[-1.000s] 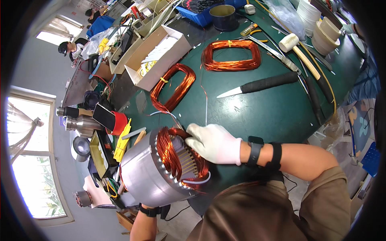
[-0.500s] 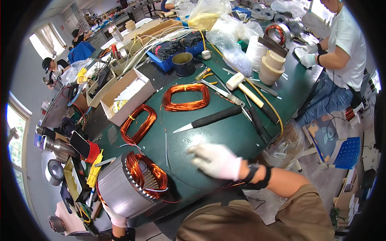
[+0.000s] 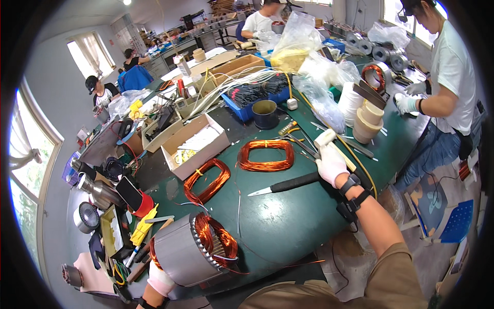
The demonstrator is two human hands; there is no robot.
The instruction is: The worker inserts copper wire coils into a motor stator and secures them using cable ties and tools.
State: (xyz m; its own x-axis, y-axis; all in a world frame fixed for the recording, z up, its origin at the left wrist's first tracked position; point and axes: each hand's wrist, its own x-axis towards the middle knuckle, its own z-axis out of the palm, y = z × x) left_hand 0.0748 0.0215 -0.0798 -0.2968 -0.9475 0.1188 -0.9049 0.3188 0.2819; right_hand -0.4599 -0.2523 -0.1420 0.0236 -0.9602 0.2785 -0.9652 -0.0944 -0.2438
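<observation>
A grey motor stator [image 3: 177, 250] lies on its side at the near left of the bench, copper coils [image 3: 213, 239] bulging from its right end. My gloved left hand [image 3: 160, 280] is closed round its left end, the fingertips partly hidden. Over a cluster of tools, my gloved right hand [image 3: 332, 167] has its fingers drawn together beside a white-headed mallet [image 3: 325, 137]; what they hold, if anything, is hidden. It covers the end of a black-handled knife [image 3: 285, 184]. Two tied copper wire coils, one upright-leaning [image 3: 207, 180] and one oval [image 3: 266, 155], lie beyond the stator.
An open cardboard box [image 3: 195, 147] stands behind the coils. A blue bin [image 3: 257, 103] of dark leads and a dark cup [image 3: 265, 114] are farther back. Tape rolls [image 3: 368, 121] stand at right. A phone [image 3: 128, 195] sits at left. A co-worker [image 3: 447, 77] works at far right.
My right hand has moved from the bare bench top away to the right, over the tools. The view has shifted, while my left hand stays at the stator.
</observation>
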